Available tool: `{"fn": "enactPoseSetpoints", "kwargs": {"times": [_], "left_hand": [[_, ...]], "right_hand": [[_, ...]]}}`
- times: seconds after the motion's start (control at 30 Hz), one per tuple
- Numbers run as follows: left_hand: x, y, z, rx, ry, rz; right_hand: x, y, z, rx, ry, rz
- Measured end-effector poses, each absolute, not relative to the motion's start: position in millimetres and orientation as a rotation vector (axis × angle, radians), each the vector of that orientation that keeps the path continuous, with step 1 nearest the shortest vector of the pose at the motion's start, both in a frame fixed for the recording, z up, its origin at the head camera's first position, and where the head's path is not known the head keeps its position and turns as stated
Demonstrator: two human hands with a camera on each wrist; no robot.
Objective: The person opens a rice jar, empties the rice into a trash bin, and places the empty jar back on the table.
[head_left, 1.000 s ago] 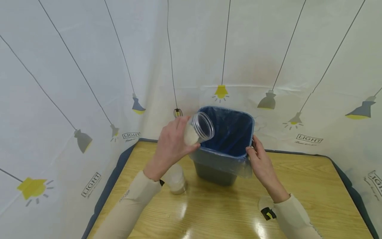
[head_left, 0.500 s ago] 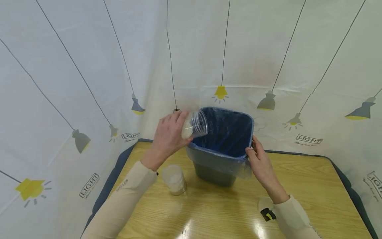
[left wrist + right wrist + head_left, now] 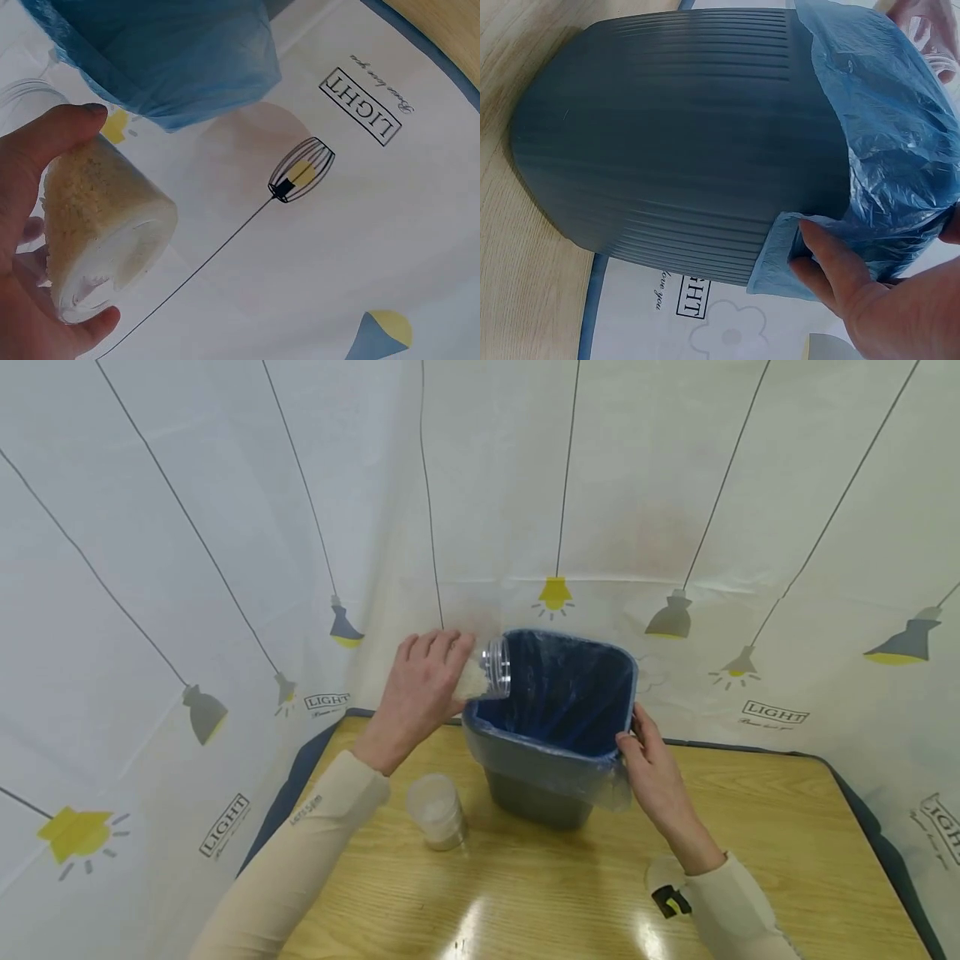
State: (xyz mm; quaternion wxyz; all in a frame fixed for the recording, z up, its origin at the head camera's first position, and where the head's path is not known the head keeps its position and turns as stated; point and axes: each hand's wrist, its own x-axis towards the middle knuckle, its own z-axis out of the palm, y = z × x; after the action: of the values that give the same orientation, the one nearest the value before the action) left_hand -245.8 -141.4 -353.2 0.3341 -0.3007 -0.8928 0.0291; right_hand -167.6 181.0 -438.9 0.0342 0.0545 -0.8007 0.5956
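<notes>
- Taking the mouth of the grey bin in the head view as the dial's centre, wears the right sleeve at five o'clock and the left sleeve between seven and eight.
- Just beside the right sleeve, at five o'clock, shows a black-and-yellow patch by a round clear piece, too small to name.
- Has underneath a wood-grained bench, bright with glare towards six o'clock.
- Has a cloudy see-through tub standing upright on the bench at eight o'clock, near the bin but apart from it; cannot make out the contents.
- At four o'clock, grips the bin's rim and the blue liner with the right hand, thumb at the edge, fingers bent against the outside, closed snugly.
- Has the bin set on the bench, with the liner folded over the rim.
- At nine o'clock, wraps the left hand round a clear jar, fingers spread as wide as the jar's body and closed on it.
- Holds the jar on its side, threaded mouth towards three o'clock, overlapping the bin's rim in the head view; cannot tell whether touching. Has pale grains inside.
- Behind everything, has a white sheet printed with hanging lamps: yellow bulb at twelve, grey lamp at two.
</notes>
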Motion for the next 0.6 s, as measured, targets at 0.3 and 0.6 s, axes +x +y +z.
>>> {"fn": "enactPoseSetpoints", "kwargs": {"times": [0.3, 0.6], "left_hand": [[-251.3, -144.1, -355.3, -0.830, -2.350, 0.105], [-254.2, -142.9, -353.3, -0.899, -2.274, 0.148]], "right_hand": [[-167.2, 181.2, -439.2, 0.165, -2.474, 1.827], [-167.0, 180.5, -438.1, 0.159, -2.463, 1.827]]}}
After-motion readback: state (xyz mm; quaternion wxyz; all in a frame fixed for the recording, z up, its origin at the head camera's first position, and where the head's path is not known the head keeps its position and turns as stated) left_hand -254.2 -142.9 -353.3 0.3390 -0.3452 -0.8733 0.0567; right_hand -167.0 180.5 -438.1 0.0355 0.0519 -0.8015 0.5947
